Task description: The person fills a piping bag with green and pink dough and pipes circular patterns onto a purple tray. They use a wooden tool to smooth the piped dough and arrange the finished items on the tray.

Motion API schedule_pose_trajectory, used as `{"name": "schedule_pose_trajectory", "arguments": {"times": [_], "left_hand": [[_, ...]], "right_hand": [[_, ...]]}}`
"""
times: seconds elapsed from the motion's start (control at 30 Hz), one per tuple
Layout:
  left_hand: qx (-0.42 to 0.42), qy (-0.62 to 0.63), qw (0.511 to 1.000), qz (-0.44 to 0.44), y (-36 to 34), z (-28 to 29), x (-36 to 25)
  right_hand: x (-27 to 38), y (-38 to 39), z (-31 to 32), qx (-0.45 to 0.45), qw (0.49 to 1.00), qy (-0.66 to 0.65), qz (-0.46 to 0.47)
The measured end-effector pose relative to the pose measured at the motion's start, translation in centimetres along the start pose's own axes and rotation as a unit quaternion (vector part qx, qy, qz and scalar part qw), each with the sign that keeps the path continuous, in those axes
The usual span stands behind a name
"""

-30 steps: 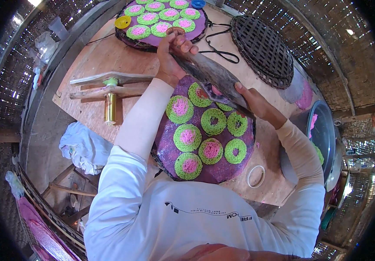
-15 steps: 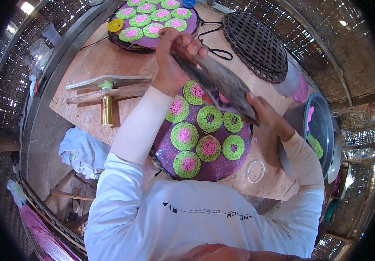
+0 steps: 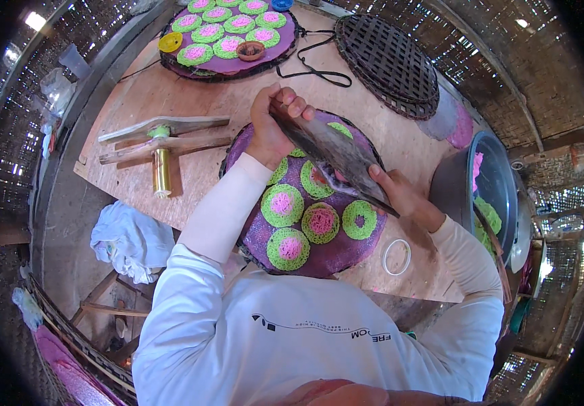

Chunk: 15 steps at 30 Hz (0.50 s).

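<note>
Both hands grip a dark wooden noodle press, held slantwise over a round tray with a purple sheet. My left hand is closed round its far left end. At the near right end, my right hand is closed with the thumb on top. A bit of pink dough shows between the boards; the lower part is hidden. On the tray lie several green noodle rings, some with pink centres, such as one pink-centred ring. A hollow green ring lies near my right hand. Reddish colour shows within the ring under the press.
A second wooden press with a brass tube and green dough lies left. At the back stands another tray of finished rings with a brown bowl. Stacked woven trays, a dough basin and a white hoop are right.
The press has shifted toward me over the tray, from a farther ring to a nearer one. Both hands keep their hold. The brown bowl, mostly covered before by my left hand, now shows.
</note>
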State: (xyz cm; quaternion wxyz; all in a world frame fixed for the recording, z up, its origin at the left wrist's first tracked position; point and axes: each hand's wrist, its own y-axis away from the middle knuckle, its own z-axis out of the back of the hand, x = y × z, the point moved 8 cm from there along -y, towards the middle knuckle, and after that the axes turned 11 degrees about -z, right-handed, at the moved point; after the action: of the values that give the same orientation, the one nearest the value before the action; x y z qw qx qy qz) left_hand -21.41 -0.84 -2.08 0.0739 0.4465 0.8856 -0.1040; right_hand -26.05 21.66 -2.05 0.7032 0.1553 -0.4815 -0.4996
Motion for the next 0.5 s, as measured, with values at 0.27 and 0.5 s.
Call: {"name": "schedule_pose_trajectory", "arguments": {"times": [0.27, 0.5], "left_hand": [[0.096, 0.016, 0.995, 0.013, -1.0, -3.0, 1.2], [0.060, 0.009, 0.998, 0.036, -1.2, -7.5, 5.5]], "right_hand": [[-0.3, 0.1, 2.1, -0.102, 0.989, -0.021, 0.109], [-4.1, 1.3, 4.6, 0.026, 0.990, -0.131, 0.038]]}}
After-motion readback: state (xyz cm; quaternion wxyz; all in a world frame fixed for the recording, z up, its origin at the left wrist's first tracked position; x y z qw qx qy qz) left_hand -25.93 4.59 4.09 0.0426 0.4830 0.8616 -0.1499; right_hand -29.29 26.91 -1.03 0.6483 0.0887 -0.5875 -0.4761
